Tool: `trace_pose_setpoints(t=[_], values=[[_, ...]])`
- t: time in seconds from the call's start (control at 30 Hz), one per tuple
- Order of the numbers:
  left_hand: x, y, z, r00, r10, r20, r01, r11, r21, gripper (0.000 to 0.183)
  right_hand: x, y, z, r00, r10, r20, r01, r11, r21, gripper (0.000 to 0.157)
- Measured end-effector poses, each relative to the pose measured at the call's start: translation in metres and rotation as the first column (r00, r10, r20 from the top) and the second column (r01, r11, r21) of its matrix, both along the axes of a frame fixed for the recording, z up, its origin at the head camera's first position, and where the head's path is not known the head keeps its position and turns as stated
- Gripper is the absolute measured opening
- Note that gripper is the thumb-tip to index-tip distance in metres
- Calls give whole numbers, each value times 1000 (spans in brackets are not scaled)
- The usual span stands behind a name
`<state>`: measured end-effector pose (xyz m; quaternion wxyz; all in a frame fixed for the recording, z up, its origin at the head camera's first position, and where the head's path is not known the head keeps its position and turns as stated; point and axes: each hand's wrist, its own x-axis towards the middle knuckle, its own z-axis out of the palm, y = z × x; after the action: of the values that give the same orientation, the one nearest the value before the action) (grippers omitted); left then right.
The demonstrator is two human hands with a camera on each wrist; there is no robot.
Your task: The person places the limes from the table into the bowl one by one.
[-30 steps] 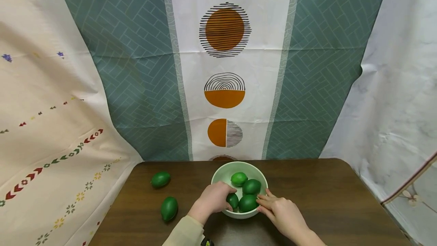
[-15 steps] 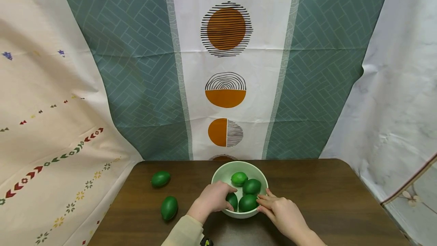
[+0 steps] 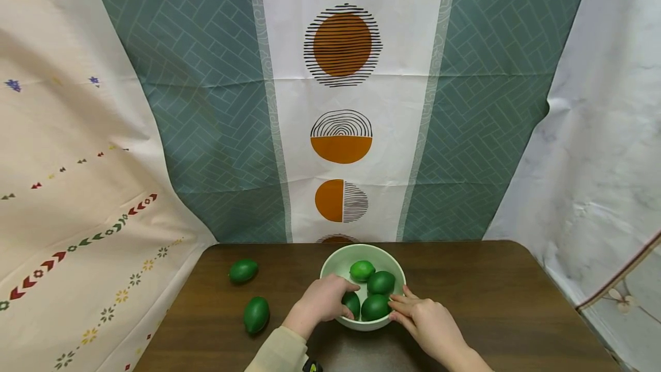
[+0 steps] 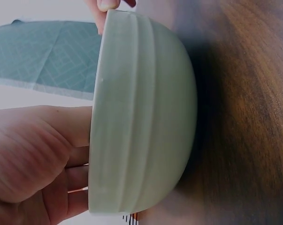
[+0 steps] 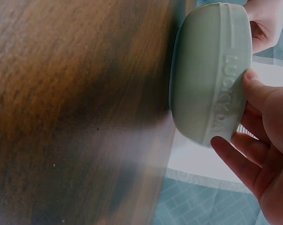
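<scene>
A pale green bowl (image 3: 338, 263) sits on the brown table, with several green limes inside. My left hand (image 3: 321, 298) reaches over its left rim, thumb and fingers around a dark lime (image 3: 352, 304). In the left wrist view those fingertips are hidden behind the bowl wall (image 4: 141, 108). At the right rim, my right hand (image 3: 428, 323) holds the bowl, thumb and fingers against its edge. Raised lettering shows on the bowl's side (image 5: 202, 79) in the right wrist view. Beside the held lime lie two dark limes, one nearer (image 3: 376, 307) and one behind (image 3: 381, 282), plus a smaller bright lime (image 3: 362, 270).
Two more dark limes lie on the table left of the bowl, one farther back (image 3: 242, 271) and one nearer (image 3: 256, 315). A patterned cloth (image 3: 217, 131) hangs behind the table's back edge. Cream fabric (image 3: 77, 188) borders the left side.
The lime under my left hand shifts slightly within the bowl. Both hands otherwise keep their places, and the bowl stays put.
</scene>
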<state>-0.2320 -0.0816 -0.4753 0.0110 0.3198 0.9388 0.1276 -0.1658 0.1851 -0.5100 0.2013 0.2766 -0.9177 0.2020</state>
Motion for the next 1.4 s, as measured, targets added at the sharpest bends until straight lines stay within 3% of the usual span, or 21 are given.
trace_pose_setpoints(t=[0.33, 0.7, 0.93, 1.1, 1.27, 1.4], values=[[-3, -5, -6, 998, -61, 0, 61, 994, 90, 57, 0, -1, 0, 1000, -4, -6, 4, 1000, -15, 34], [-2, -10, -11, 998, -57, -41, 61, 993, 99, 51, -1, -2, -1, 1000, -9, 3, 9, 1000, -18, 33], [1, -13, -14, 995, -50, -86, 60, 991, 118, 34, 0, -1, 1, 1000, -10, 13, 10, 1000, -25, 33], [2, -14, -14, 985, -47, -164, 72, 986, 151, 31, 0, 0, 1, 1000, -9, 19, 10, 1000, -27, 34], [8, -17, -16, 981, -18, -194, 63, 971, 231, 32, -1, 0, 0, 1000, -5, 17, 6, 1000, -25, 34], [14, -22, -20, 987, 28, -159, 29, 938, 345, 36, -1, 0, -1, 1000, 1, 19, 0, 999, -32, 34]])
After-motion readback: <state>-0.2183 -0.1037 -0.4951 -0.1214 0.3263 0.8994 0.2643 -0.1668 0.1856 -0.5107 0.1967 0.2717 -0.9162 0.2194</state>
